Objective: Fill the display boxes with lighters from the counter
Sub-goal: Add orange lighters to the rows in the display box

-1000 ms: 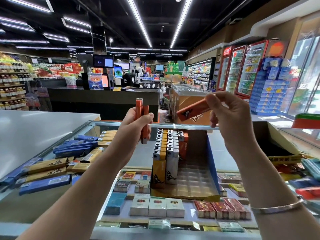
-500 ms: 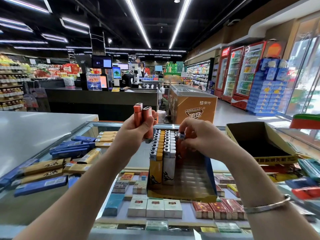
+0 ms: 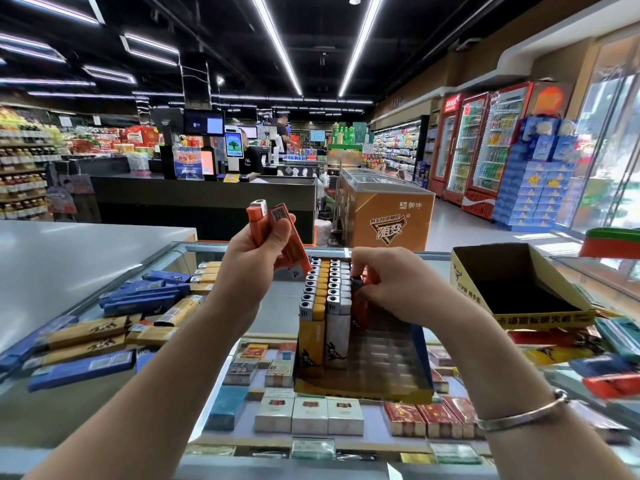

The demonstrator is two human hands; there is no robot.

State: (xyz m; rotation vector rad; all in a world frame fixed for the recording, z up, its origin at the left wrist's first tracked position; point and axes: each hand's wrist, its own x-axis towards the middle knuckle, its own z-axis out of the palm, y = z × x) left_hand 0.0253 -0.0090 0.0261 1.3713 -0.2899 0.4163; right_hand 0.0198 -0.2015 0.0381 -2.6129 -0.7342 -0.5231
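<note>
From the head view, the only one I have, I am looking down across a glass-topped shop counter with cigarette packs under the pane. Near the middle of it sits an open yellow and blue cardboard display box, its far left part filled with upright lighters in yellow and white rows, its near and right part showing bare tray cells. My right hand is down at the right end of the filled rows, fingers curled and pinching the metal head of one orange plastic lighter that stands nearly upright, long axis vertical, touching the white row beside it; I judge it is being seated into its cell. My left hand is raised just left of and above the far rows, fingers wrapped round a small bundle of orange lighters, their long axes tilted, one head up and one head down. That bundle is what the next move turns on: it lies up and to the left of the right fingers, near them, so I expect the right hand to reach across for one and turn it upright. Loose blue and gold flat-lying lighters are heaped towards the counter's left edge, nearer the left hand. A second, empty yellow cardboard box waits towards the right edge.
</note>
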